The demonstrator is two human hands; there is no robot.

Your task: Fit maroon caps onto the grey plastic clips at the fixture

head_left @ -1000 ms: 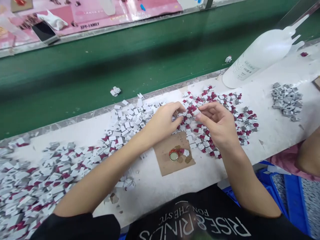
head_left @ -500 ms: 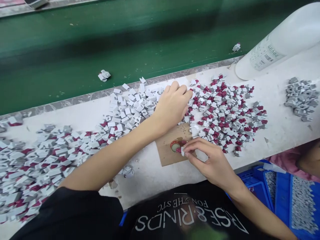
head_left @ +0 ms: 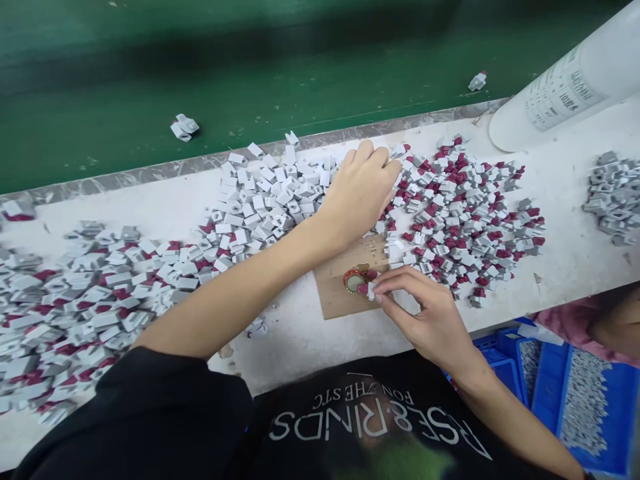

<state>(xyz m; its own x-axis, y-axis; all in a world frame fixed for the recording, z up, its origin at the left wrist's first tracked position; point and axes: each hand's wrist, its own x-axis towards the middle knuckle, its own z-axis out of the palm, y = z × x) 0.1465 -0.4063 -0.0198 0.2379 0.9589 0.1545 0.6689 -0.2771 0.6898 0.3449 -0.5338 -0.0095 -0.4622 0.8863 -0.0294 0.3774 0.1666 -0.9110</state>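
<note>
My right hand [head_left: 425, 307] pinches a small white-and-maroon plastic part [head_left: 371, 291] between thumb and index finger. Its maroon end is over the rim of a red-edged bottle cap [head_left: 354, 284], which lies inside up on a brown board [head_left: 334, 303]. Another maroon piece shows close beside the cap. My left hand [head_left: 361, 190] is closed, knuckles up, between a heap of plain white parts [head_left: 255, 207] and a heap of white-and-maroon parts [head_left: 455, 213]. Its fingertips are hidden, so what they hold cannot be made out.
A large white bottle [head_left: 555, 93] stands at the back right. Past the table edge runs a green surface [head_left: 280, 73] with a few stray parts. More parts [head_left: 75, 320] spread along the left; grey ones [head_left: 614, 193] lie far right. Blue bins [head_left: 545, 383] and a person's pink sleeve [head_left: 565, 323] are lower right.
The view has shifted slightly. My right hand still pinches the part at the bottle cap, and my left hand stays closed between the heaps, with little visible movement.
</note>
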